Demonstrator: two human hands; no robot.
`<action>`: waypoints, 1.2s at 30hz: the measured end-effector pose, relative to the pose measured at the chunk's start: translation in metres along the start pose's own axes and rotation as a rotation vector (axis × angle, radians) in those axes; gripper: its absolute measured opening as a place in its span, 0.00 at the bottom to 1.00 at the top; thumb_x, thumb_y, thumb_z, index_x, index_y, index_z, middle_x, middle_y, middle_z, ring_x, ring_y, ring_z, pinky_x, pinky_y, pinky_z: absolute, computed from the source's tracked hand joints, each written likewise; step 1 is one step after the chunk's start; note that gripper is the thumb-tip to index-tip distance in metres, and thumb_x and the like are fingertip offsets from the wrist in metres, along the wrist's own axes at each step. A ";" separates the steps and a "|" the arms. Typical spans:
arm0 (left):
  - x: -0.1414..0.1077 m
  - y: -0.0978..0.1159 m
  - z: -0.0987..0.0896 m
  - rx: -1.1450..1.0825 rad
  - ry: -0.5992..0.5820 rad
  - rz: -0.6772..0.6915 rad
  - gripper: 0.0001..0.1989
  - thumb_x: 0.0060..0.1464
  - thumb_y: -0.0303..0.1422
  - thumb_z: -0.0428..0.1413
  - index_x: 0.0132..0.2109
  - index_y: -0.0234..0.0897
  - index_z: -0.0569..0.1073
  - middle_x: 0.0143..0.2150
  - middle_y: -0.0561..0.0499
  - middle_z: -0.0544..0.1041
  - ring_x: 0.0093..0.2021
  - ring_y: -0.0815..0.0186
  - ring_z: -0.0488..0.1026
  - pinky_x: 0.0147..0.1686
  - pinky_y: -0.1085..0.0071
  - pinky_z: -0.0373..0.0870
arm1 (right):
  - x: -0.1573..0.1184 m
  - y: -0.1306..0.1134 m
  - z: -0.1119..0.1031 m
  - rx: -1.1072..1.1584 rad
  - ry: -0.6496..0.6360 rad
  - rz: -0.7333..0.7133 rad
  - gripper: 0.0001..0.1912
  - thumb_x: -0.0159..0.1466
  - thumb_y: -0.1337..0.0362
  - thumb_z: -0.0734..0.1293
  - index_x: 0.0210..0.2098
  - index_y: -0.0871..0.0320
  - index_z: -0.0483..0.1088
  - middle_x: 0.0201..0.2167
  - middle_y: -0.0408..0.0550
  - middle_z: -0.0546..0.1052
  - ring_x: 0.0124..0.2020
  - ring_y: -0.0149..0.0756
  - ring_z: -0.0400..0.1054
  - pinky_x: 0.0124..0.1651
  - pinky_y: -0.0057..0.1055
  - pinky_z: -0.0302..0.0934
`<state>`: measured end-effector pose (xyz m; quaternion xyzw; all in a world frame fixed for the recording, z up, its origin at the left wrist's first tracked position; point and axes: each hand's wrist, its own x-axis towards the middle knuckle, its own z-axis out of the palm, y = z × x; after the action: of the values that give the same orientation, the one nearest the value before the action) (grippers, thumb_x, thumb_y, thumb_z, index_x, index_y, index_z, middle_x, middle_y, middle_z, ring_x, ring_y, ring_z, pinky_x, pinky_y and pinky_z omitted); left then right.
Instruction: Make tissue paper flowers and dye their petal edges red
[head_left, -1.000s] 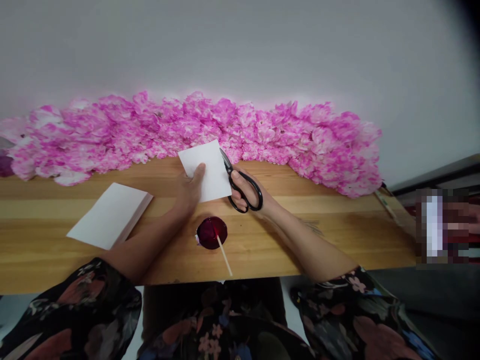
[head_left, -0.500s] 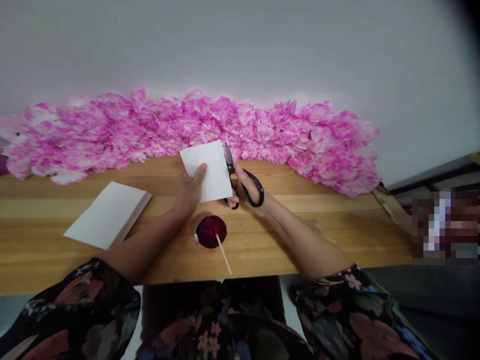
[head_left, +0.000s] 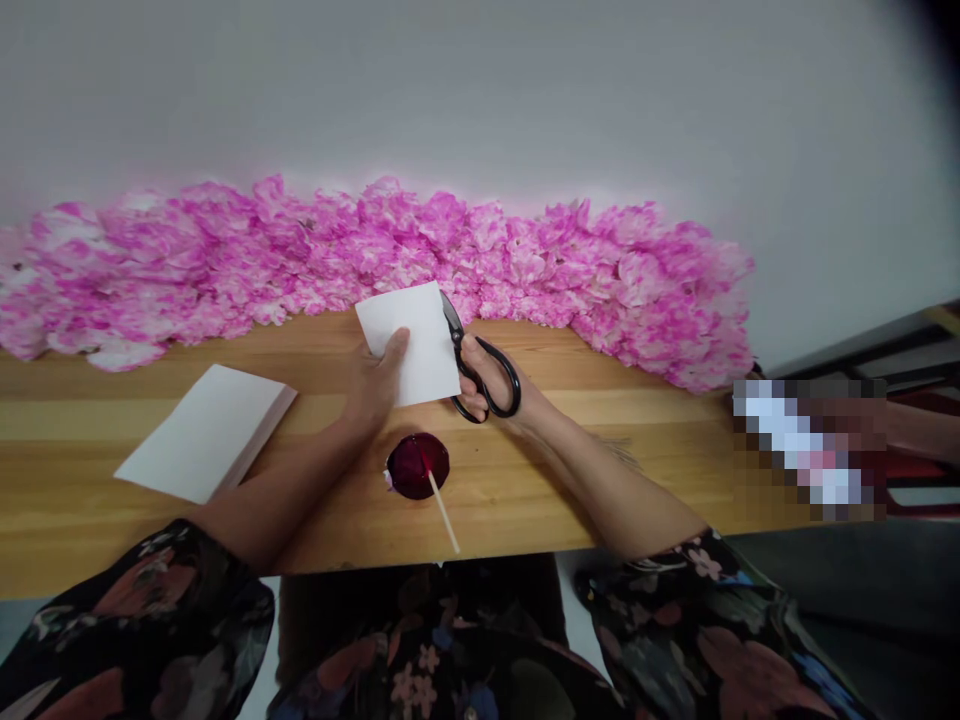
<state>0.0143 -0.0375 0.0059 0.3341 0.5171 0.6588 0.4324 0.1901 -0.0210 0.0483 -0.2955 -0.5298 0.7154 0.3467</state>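
My left hand (head_left: pixel 380 380) grips a white sheet of paper (head_left: pixel 426 345), thumb on its face and the other fingers hidden behind. Whether it is one sheet or several I cannot tell. In my right hand (head_left: pixel 487 378) is a pair of black-handled scissors (head_left: pixel 504 385), fingers through the loops. The blades point up along the paper's right edge, partly behind it. Below the paper, a small dish of dark red liquid (head_left: pixel 412 468) stands on the table with a thin pale stick (head_left: pixel 445 515) leaning out of it.
A thick stack of white paper (head_left: pixel 206 430) lies to the left on the wooden table (head_left: pixel 330 540). Pink and white paper-like flowers (head_left: pixel 450 240) line the back against the wall. Thin sticks (head_left: pixel 616 452) lie beyond my right forearm. Another person's arm (head_left: pixel 926 430) reaches in at the right, partly pixelated.
The scissors have tilted left and their blades now sit partly behind the paper's edge. At the right, the other person's blurred hand has moved inward over the table.
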 end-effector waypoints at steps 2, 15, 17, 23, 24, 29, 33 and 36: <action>0.000 -0.001 0.000 0.004 0.011 0.003 0.32 0.51 0.60 0.74 0.46 0.37 0.81 0.44 0.44 0.88 0.48 0.46 0.87 0.45 0.55 0.85 | 0.001 -0.001 -0.002 0.024 -0.034 0.033 0.39 0.57 0.24 0.75 0.35 0.50 0.59 0.18 0.29 0.63 0.15 0.22 0.49 0.16 0.22 0.50; -0.003 0.004 0.001 0.030 -0.080 -0.038 0.31 0.47 0.63 0.75 0.40 0.41 0.81 0.40 0.42 0.88 0.47 0.41 0.87 0.38 0.52 0.85 | 0.005 0.000 -0.004 0.032 -0.031 0.027 0.40 0.57 0.21 0.74 0.35 0.51 0.63 0.19 0.32 0.64 0.17 0.26 0.55 0.19 0.26 0.55; -0.004 0.004 0.002 0.026 -0.095 -0.038 0.31 0.47 0.63 0.74 0.41 0.41 0.82 0.41 0.41 0.88 0.47 0.40 0.87 0.40 0.50 0.86 | 0.006 0.000 -0.004 0.014 -0.017 0.030 0.40 0.57 0.20 0.73 0.34 0.50 0.63 0.18 0.32 0.64 0.16 0.27 0.55 0.19 0.27 0.55; -0.002 0.002 0.001 0.073 -0.051 -0.020 0.30 0.48 0.63 0.74 0.39 0.42 0.83 0.40 0.42 0.88 0.47 0.39 0.87 0.41 0.48 0.86 | 0.005 -0.001 -0.002 0.004 -0.008 0.014 0.40 0.56 0.20 0.73 0.34 0.50 0.63 0.17 0.32 0.63 0.15 0.26 0.54 0.17 0.27 0.52; -0.002 0.002 0.001 0.080 -0.050 -0.016 0.30 0.48 0.63 0.74 0.39 0.42 0.83 0.40 0.42 0.88 0.47 0.39 0.87 0.41 0.48 0.86 | 0.005 -0.001 -0.002 0.004 0.000 0.011 0.40 0.56 0.20 0.73 0.34 0.50 0.62 0.17 0.31 0.63 0.15 0.26 0.54 0.16 0.26 0.52; -0.003 0.004 0.000 0.093 -0.076 -0.021 0.30 0.49 0.64 0.73 0.40 0.42 0.83 0.41 0.43 0.88 0.48 0.37 0.87 0.43 0.46 0.86 | 0.003 -0.002 0.001 0.037 0.026 0.010 0.40 0.55 0.23 0.76 0.35 0.51 0.62 0.18 0.31 0.64 0.15 0.24 0.52 0.15 0.24 0.50; -0.005 0.006 0.001 0.064 -0.081 -0.030 0.30 0.50 0.61 0.74 0.43 0.40 0.82 0.41 0.43 0.88 0.50 0.38 0.87 0.46 0.47 0.86 | 0.002 -0.002 0.001 0.054 0.027 0.003 0.39 0.56 0.25 0.77 0.36 0.51 0.63 0.18 0.29 0.63 0.14 0.23 0.49 0.14 0.23 0.47; -0.005 0.006 0.002 0.039 -0.082 -0.032 0.32 0.50 0.62 0.74 0.44 0.38 0.81 0.41 0.44 0.88 0.49 0.41 0.87 0.47 0.48 0.86 | 0.001 -0.002 0.001 0.052 0.029 0.006 0.38 0.57 0.26 0.77 0.36 0.50 0.63 0.18 0.29 0.62 0.14 0.22 0.48 0.14 0.23 0.45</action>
<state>0.0167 -0.0420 0.0126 0.3609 0.5172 0.6271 0.4572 0.1892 -0.0201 0.0507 -0.2985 -0.5050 0.7256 0.3598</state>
